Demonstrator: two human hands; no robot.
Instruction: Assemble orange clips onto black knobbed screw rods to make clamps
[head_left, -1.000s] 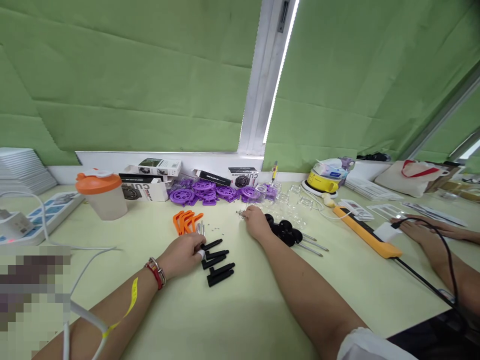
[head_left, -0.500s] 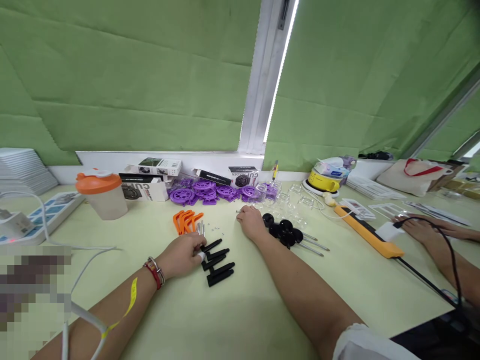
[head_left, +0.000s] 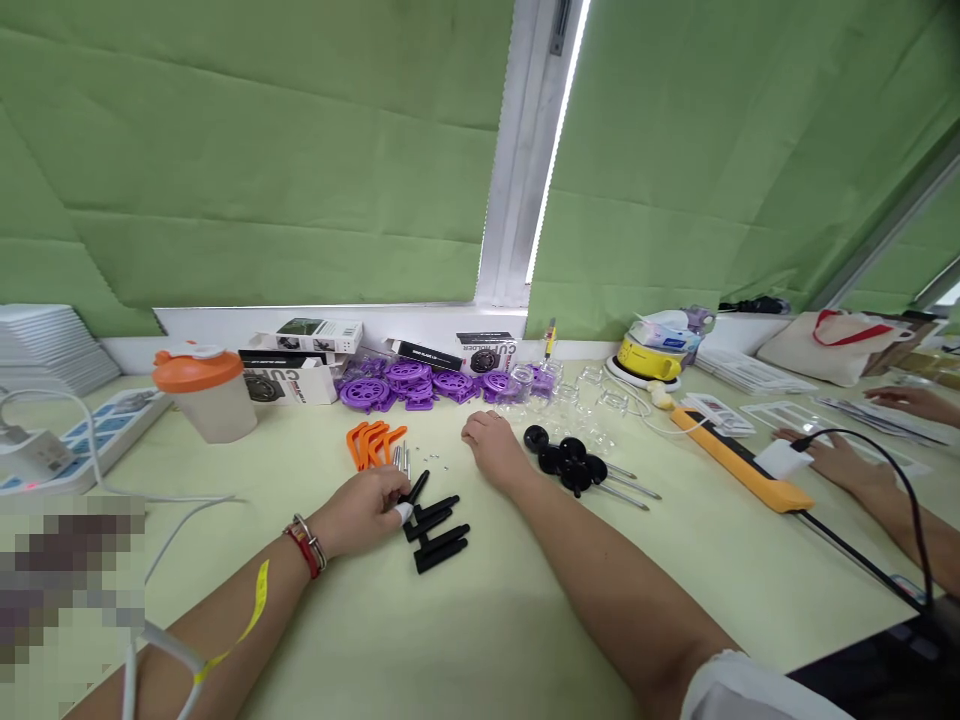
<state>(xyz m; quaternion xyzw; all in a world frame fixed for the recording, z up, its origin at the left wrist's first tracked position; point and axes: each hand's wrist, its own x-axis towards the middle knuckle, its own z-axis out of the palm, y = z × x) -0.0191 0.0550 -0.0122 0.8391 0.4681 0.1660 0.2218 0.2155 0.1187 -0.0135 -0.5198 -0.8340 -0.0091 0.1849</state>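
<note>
— How is the light?

— Bright and even. Daylight filters through the green blinds point(head_left: 262, 170), and a thin white strip glares in the gap beside the window frame point(head_left: 517, 150).

— Shadows?

— Soft and faint; only slight ones lie under the forearms on the pale desk point(head_left: 510, 620).

— Sharpness?

— The centre is crisp. Toward the edges the wide lens bends straight lines, and the far right looks stretched and softer.

— Anything obscured?

— A pixelated block point(head_left: 71, 590) covers the lower left corner.

black peg point(head_left: 417, 487), tilted up, beside black pegs point(head_left: 439, 530)
</note>
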